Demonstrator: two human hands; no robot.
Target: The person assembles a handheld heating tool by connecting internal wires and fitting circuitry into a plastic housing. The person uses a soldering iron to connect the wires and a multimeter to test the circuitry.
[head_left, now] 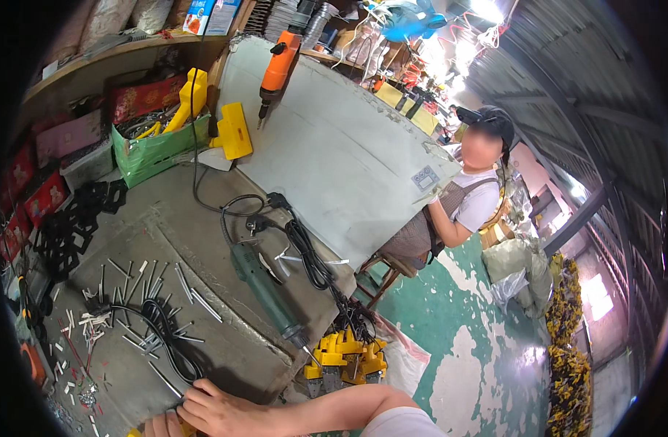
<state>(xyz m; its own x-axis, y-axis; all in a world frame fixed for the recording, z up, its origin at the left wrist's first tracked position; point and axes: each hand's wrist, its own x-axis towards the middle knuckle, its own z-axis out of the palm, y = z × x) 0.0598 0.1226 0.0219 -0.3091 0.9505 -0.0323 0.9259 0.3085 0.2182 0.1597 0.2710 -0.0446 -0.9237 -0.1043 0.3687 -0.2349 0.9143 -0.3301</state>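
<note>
At the lower edge, my right hand [224, 412] is closed, with its fingers bent down beside my left hand. What it grips is hidden. A thin metal rod [164, 379] reaches the right fingertips; I cannot tell whether they hold it. Only the fingers of my left hand [164, 425] show, curled at the frame's edge over a yellow plastic piece [135, 432], most of which is cut off. Just beyond the hands lies a coiled black cord [161, 331]. Long metal screws [197, 298] are scattered around it. Farther right, a green electric screwdriver [264, 290] lies on the table.
An orange electric screwdriver [277, 69] hangs above a white board [334, 138]. Yellow plastic parts [345, 357] with black cords are piled right of the table. A green box [150, 156] stands at the far left. Beyond the board, a person [469, 186] sits on a stool [385, 273].
</note>
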